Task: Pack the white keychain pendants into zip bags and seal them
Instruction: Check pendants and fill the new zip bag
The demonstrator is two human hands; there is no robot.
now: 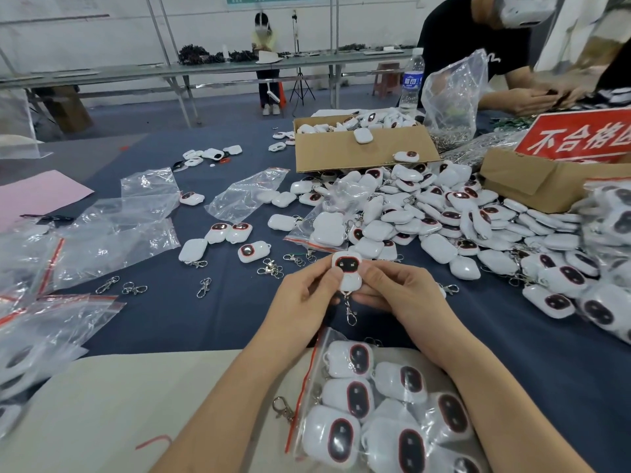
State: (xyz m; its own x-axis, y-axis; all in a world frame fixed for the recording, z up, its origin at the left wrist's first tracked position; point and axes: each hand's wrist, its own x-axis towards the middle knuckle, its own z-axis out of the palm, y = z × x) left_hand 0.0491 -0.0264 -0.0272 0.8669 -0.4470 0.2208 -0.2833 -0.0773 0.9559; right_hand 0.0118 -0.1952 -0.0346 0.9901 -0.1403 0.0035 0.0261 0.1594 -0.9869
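Observation:
Both hands hold one white keychain pendant (pixel 347 269) with a dark red-rimmed face, above the blue table centre. My left hand (pixel 302 295) pinches its left side and my right hand (pixel 397 290) grips its right side. A metal clasp (pixel 350 314) dangles below it. A zip bag (pixel 382 401) with a red seal strip lies on my lap under my forearms, filled with several pendants; a clasp pokes out at its left edge. A big heap of loose pendants (pixel 461 223) spreads to the right.
Empty zip bags (pixel 112 230) lie at the left, with loose clasps (pixel 133 287) and stray pendants (pixel 228 232). Cardboard boxes (pixel 362 151) stand behind the heap, a red sign (pixel 580 136) at the right. Bagged pendants (pixel 611 240) stack at far right. Another person works across the table.

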